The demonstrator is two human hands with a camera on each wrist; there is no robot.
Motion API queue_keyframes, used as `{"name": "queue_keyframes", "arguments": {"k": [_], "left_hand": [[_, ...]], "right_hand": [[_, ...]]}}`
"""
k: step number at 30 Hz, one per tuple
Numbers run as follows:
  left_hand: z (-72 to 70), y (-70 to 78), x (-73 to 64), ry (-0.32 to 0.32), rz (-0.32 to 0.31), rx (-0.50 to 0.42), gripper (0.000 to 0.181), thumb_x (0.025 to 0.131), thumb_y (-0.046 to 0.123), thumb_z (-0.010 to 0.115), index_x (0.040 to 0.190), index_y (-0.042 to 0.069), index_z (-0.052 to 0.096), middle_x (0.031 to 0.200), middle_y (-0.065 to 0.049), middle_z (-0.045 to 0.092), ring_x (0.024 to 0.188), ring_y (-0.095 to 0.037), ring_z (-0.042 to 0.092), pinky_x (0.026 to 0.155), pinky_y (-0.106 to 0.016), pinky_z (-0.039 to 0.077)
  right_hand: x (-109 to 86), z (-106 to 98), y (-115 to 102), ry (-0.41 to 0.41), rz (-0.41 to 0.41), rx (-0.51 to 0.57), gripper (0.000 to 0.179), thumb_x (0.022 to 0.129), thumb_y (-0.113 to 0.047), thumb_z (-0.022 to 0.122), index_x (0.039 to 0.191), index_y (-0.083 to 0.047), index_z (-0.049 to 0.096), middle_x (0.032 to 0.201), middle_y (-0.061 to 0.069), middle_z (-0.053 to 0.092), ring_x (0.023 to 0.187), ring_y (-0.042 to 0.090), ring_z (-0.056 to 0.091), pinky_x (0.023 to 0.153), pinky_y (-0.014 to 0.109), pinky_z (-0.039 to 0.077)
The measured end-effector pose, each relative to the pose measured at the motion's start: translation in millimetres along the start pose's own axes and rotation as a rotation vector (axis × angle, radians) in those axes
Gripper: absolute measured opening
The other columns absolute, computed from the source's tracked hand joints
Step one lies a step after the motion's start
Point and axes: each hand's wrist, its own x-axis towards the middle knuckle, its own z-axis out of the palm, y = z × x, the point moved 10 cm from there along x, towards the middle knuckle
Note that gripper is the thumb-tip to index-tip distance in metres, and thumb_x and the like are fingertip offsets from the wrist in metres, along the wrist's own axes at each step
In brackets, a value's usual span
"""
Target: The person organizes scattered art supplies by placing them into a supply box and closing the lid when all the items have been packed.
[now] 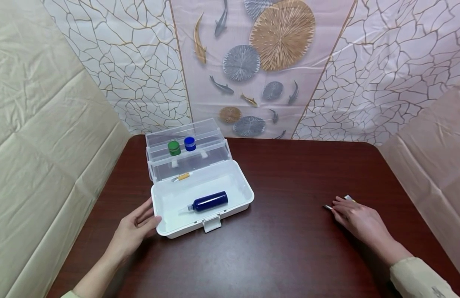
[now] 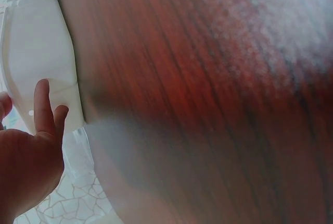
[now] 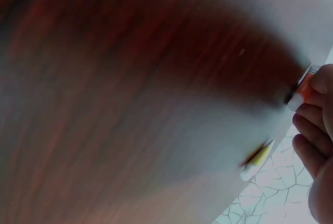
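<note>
From where I stand, a small red-orange tube with a white end (image 3: pixel 304 91) is down near the tabletop, well out toward 3 o'clock from the box; I can't tell whether it touches the wood. The right hand (image 1: pixel 358 219) pinches it between thumb and finger, the other fingers loosely bent. Just beyond, at about 2 o'clock from it, lies a yellow tube (image 3: pixel 261 156).

The left hand (image 1: pixel 135 229) grips the white box (image 1: pixel 241 176) at its 8 o'clock corner, thumb at the rim, fingers along the outer wall. Inside, a dark blue bottle (image 1: pixel 211 201) lies on its side, clear nozzle toward 8 o'clock; a small yellow-orange item (image 1: pixel 183 176) sits at its 11 o'clock. Above, in the raised clear tiers (image 1: pixel 211 132), are a green pot (image 1: pixel 174 148) and a blue pot (image 1: pixel 190 144) at the green one's 2 o'clock.

Everything stands on a dark red-brown table (image 1: pixel 289 174), with patterned cloth (image 1: pixel 241 95) hanging at 12 o'clock.
</note>
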Motion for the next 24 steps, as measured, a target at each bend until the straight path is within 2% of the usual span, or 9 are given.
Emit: {"name": "queue_keyframes", "arguments": {"k": [4, 5, 7, 11, 14, 19, 22, 24], "left_hand": [[-0.3, 0.4, 0.6, 0.002, 0.000, 0.006, 0.076, 0.104, 0.017, 0.074, 0.168, 0.013, 0.035, 0.155, -0.029, 0.053, 0.113, 0.004, 0.066, 0.090, -0.024, 0.061], [-0.4, 0.4, 0.6, 0.002, 0.000, 0.009, 0.076, 0.104, 0.017, 0.074, 0.168, 0.013, 0.035, 0.155, -0.029, 0.053, 0.113, 0.004, 0.066, 0.091, -0.024, 0.061], [-0.1, 0.5, 0.5, 0.002, 0.000, 0.007, 0.076, 0.104, 0.017, 0.074, 0.168, 0.013, 0.034, 0.155, -0.029, 0.052, 0.113, 0.003, 0.066, 0.091, -0.025, 0.061], [0.5, 0.2, 0.5, -0.002, -0.002, -0.004, 0.076, 0.104, 0.017, 0.074, 0.169, 0.013, 0.034, 0.155, -0.029, 0.052, 0.114, 0.001, 0.066, 0.090, -0.026, 0.062], [0.6, -0.3, 0.7, -0.004, -0.007, -0.013, 0.077, 0.104, 0.017, 0.074, 0.169, 0.013, 0.033, 0.156, -0.029, 0.051, 0.114, 0.001, 0.067, 0.090, -0.027, 0.062], [0.3, -0.8, 0.9, -0.004, -0.009, -0.019, 0.077, 0.104, 0.017, 0.074, 0.169, 0.012, 0.033, 0.156, -0.030, 0.051, 0.115, 0.000, 0.067, 0.090, -0.028, 0.062], [0.1, -1.1, 1.0, -0.002, -0.007, -0.018, 0.076, 0.104, 0.016, 0.074, 0.169, 0.011, 0.033, 0.156, -0.030, 0.051, 0.115, 0.000, 0.067, 0.090, -0.028, 0.062], [0.1, -1.5, 1.3, -0.002, -0.008, -0.015, 0.076, 0.104, 0.016, 0.074, 0.168, 0.010, 0.033, 0.156, -0.031, 0.051, 0.114, 0.002, 0.066, 0.090, -0.028, 0.062]], "right_hand": [[6.0, 0, -3, 0.008, -0.014, 0.004, 0.023, 0.080, -0.010, 0.081, 0.100, 0.000, 0.084, 0.110, 0.019, 0.080, 0.099, 0.036, 0.078, 0.077, 0.052, 0.063], [7.7, 0, -4, 0.014, -0.018, 0.007, 0.021, 0.088, -0.015, 0.079, 0.101, 0.000, 0.084, 0.111, 0.019, 0.080, 0.099, 0.037, 0.077, 0.079, 0.053, 0.062], [12.3, -2, -6, 0.028, -0.030, 0.013, 0.028, 0.099, -0.024, 0.070, 0.103, 0.001, 0.084, 0.112, 0.020, 0.079, 0.100, 0.038, 0.077, 0.080, 0.054, 0.062], [22.9, -5, -10, 0.047, -0.052, 0.021, 0.040, 0.107, -0.030, 0.059, 0.107, 0.002, 0.083, 0.115, 0.021, 0.078, 0.101, 0.041, 0.077, 0.075, 0.054, 0.063], [32.0, -8, -13, 0.051, -0.066, 0.026, 0.035, 0.104, -0.025, 0.062, 0.109, 0.002, 0.083, 0.117, 0.022, 0.077, 0.102, 0.042, 0.076, 0.074, 0.054, 0.063], [49.6, -12, -20, 0.063, -0.098, 0.035, 0.061, 0.115, -0.043, 0.041, 0.111, 0.002, 0.082, 0.119, 0.022, 0.077, 0.104, 0.042, 0.076, 0.077, 0.055, 0.063], [61.9, -14, -26, 0.070, -0.122, 0.038, 0.074, 0.117, -0.050, 0.030, 0.111, 0.002, 0.082, 0.119, 0.021, 0.078, 0.105, 0.040, 0.076, 0.081, 0.055, 0.063], [70.4, -15, -31, 0.080, -0.141, 0.043, 0.076, 0.117, -0.051, 0.029, 0.110, 0.002, 0.082, 0.118, 0.020, 0.078, 0.105, 0.038, 0.077, 0.083, 0.055, 0.063]]}}
